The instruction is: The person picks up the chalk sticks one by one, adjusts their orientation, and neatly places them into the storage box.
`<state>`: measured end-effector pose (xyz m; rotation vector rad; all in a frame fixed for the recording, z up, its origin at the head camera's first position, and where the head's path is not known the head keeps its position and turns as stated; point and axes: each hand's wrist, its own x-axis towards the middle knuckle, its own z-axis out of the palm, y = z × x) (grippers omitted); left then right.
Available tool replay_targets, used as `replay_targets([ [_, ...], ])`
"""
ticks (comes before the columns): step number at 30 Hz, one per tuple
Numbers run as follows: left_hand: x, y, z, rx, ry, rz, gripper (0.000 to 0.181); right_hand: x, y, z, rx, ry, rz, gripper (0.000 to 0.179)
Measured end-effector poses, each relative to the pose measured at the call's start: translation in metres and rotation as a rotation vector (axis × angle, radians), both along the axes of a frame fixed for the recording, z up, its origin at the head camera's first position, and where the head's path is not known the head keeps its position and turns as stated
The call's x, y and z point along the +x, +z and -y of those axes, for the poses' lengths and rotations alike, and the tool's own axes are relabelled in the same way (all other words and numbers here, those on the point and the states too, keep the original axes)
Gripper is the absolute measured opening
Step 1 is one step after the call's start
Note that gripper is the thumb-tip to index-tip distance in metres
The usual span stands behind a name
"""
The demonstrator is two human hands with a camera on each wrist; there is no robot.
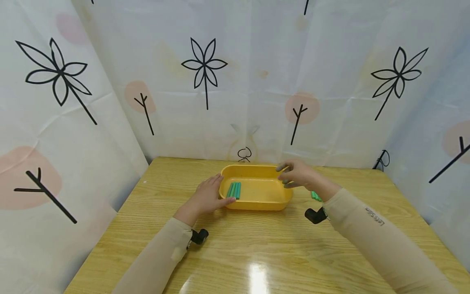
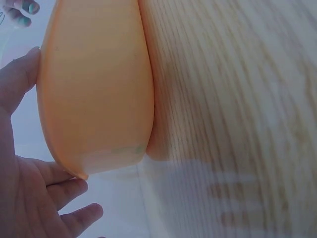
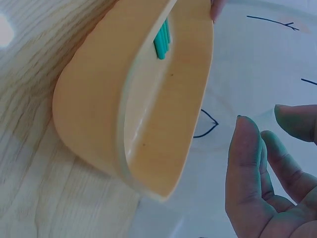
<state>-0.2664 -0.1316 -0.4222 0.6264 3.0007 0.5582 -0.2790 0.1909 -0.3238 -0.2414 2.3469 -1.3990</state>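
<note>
A yellow plastic tray point(image 1: 257, 205) stands on the table, tilted in neither end. Several short green sticks point(image 1: 233, 190) lie side by side inside at its left end; what they are made of I cannot tell. My left hand point(image 1: 210, 195) holds the tray's left end, thumb over the front rim and fingertips against the left rim. Above the right end hovers my right hand point(image 1: 298, 174), fingers loosely bent and thumb apart from them. Nothing shows between those fingers in the right wrist view. More green sticks point(image 1: 315, 196) lie on the table to the right, partly hidden by the right wrist.
The wooden table point(image 1: 242, 245) reaches back to a white patterned cloth point(image 1: 249, 81), which also hangs at both sides. Small black cameras point(image 1: 200, 237) are strapped at the wrists. Light glares on the table's front part.
</note>
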Motion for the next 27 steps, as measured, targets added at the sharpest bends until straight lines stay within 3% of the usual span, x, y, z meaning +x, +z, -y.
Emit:
replay_targets([
  [18, -0.002, -0.002, 0.000, -0.006, -0.002, -0.011, 0.100, 0.006, 0.006, -0.051, 0.061, -0.044, -0.048, 0.044],
  [27, -0.002, -0.002, 0.000, -0.009, -0.005, -0.004, 0.100, 0.007, -0.003, -0.079, 0.069, -0.069, -0.037, 0.048],
])
